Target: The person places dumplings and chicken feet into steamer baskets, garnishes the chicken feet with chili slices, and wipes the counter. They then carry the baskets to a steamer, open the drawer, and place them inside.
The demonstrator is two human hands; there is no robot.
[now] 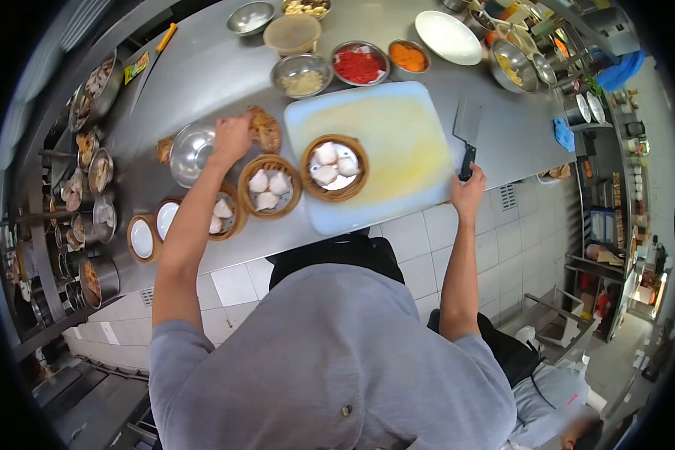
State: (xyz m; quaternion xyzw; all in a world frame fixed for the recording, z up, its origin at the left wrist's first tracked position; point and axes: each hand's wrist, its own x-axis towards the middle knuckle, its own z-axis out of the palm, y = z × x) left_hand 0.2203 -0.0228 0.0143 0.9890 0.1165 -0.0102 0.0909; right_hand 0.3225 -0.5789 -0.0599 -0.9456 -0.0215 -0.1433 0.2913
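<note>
The big shiny bench point(202, 82) is in front of me. One pale board point(405, 150) lies flat on it. My left hand point(234, 138) is to the left of the board. Its fingers are bent and close together, at the side of a brown, bumpy thing point(265, 130). I cannot tell if they pinch it. That thing lies just beside the board, and I cannot tell what it is.

My right hand point(469, 186) is nearly closed, and it pinches the end of the black handle of one cleaver point(467, 131). The cleaver lies flat on the bench, right of the board, with its blade away from me.

One round basket point(334, 168) sits on the board with three white dumplings point(325, 175) in it. Left of it, on the bench, is a second basket point(269, 187) with three more. A third basket point(221, 214) is partly under my left arm, and I see two in there. Next come two small round baskets with one white dish point(142, 238) in each.

One metal bowl point(193, 154) is by my left hand. Past the board are one bowl of red food point(360, 64), one bowl of orange food point(409, 57) and one bowl of pale bits point(301, 76).
</note>
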